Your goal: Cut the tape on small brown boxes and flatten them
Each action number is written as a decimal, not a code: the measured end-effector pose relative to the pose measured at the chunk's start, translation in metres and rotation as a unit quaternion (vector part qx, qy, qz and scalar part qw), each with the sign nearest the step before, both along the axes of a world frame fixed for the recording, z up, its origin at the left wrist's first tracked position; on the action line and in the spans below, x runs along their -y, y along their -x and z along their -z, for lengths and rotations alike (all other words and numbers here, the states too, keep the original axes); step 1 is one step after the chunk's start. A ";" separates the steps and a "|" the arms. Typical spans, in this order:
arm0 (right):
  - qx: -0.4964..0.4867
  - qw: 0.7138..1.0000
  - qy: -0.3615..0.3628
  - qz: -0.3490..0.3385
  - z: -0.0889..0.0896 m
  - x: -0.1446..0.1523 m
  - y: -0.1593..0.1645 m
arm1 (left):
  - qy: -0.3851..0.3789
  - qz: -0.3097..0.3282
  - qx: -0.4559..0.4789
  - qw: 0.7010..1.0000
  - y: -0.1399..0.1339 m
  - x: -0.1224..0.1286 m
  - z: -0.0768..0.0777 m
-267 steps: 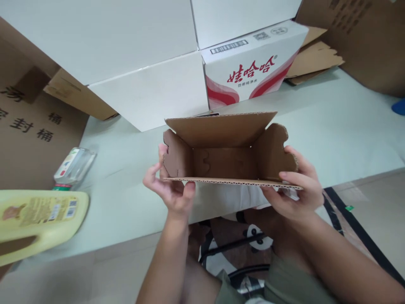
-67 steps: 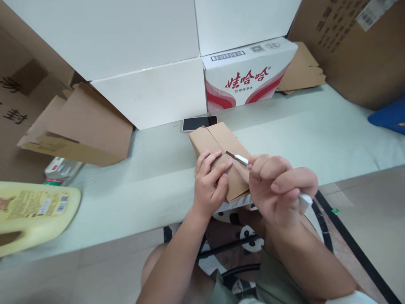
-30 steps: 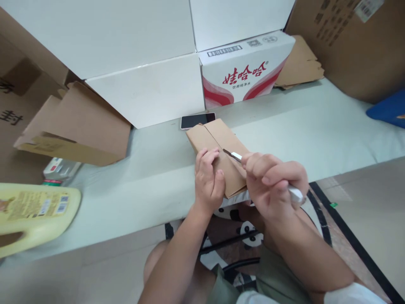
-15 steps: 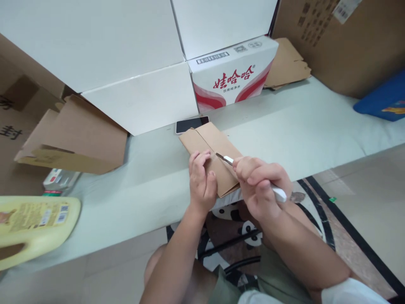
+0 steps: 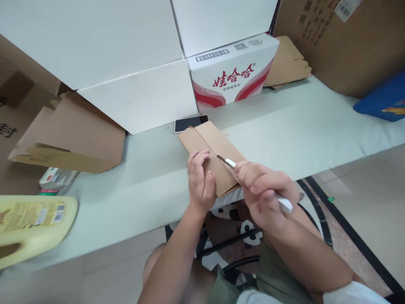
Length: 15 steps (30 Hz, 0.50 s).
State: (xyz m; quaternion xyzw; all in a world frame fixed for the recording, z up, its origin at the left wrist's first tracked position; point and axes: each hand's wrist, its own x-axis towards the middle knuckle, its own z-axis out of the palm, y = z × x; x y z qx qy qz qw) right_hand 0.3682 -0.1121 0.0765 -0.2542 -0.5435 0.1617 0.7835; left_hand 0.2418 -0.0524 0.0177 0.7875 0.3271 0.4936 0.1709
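A folded piece of brown cardboard point(image 5: 218, 139) lies at the front edge of the table, with a slit running along its length. My left hand point(image 5: 202, 181) rests on its left part, fingers and thumb apart, pressing it down. In my closed right hand point(image 5: 265, 190) is a utility knife point(image 5: 230, 162) with a white handle and a dark blade. The blade's tip is at the slit, just right of my left fingertips. Behind the cardboard lies a phone point(image 5: 191, 123) with a dark screen, partly covered by its far corner.
White boxes point(image 5: 139, 97) and a red-and-white carton point(image 5: 232, 78) line the back of the table point(image 5: 145, 181). On the left stand an open cardboard box point(image 5: 85, 135) and a yellow bottle point(image 5: 41, 228). Flattened cardboard point(image 5: 286, 63) and a blue container point(image 5: 384, 101) are to the right.
My right hand has moved slightly right and toward me, drawing the knife a little way along the slit. My left hand stays on the cardboard.
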 end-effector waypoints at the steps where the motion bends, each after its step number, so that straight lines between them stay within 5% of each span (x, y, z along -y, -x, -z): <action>1: 0.008 1.000 -0.009 0.003 0.002 -0.001 0.000 | 0.001 0.000 0.004 1.000 0.000 0.000 0.000; 8: 0.011 1.000 -0.023 -0.005 0.005 -0.001 -0.001 | -0.001 0.006 0.025 1.000 0.001 0.000 0.002; 15: -0.003 1.000 -0.006 -0.024 -0.011 0.015 -0.004 | -0.001 -0.007 0.037 0.999 0.004 0.001 0.006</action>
